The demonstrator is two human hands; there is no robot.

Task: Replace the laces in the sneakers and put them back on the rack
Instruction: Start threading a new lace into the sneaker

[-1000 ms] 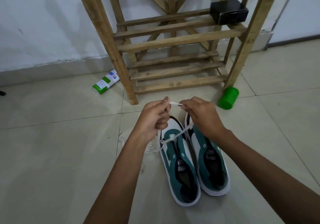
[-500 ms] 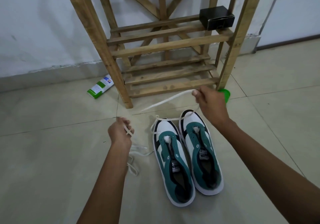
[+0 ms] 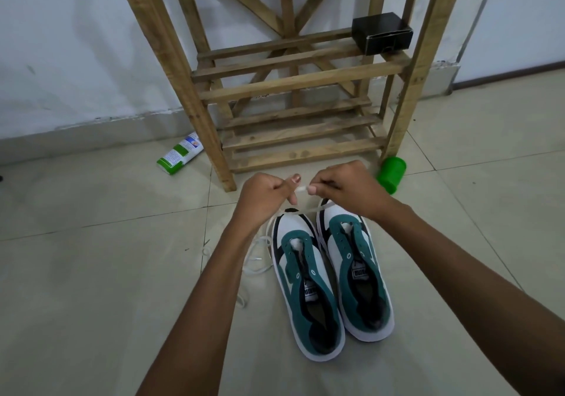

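Two teal, white and black sneakers stand side by side on the tiled floor, toes toward the rack: the left sneaker [image 3: 305, 285] and the right sneaker [image 3: 354, 270], both with empty eyelets. A white lace [image 3: 301, 188] is stretched between my hands just above the toes. My left hand [image 3: 266, 197] grips it with curled fingers, and my right hand [image 3: 345, 187] pinches it close by. The rest of the lace trails down past the left sneaker's toe into loops [image 3: 256, 258] on the floor. The wooden shoe rack [image 3: 293, 90] stands right behind.
A black box [image 3: 382, 33] sits on the rack's upper shelf at the right. A green cup [image 3: 391, 174] lies by the rack's right front leg. A green and white tube [image 3: 180, 152] lies on the floor left of the rack. White wall behind.
Half a second ago my hands were spread wide apart with the lace stretched out. They have come back together above the sneaker toes, holding a short span of lace.
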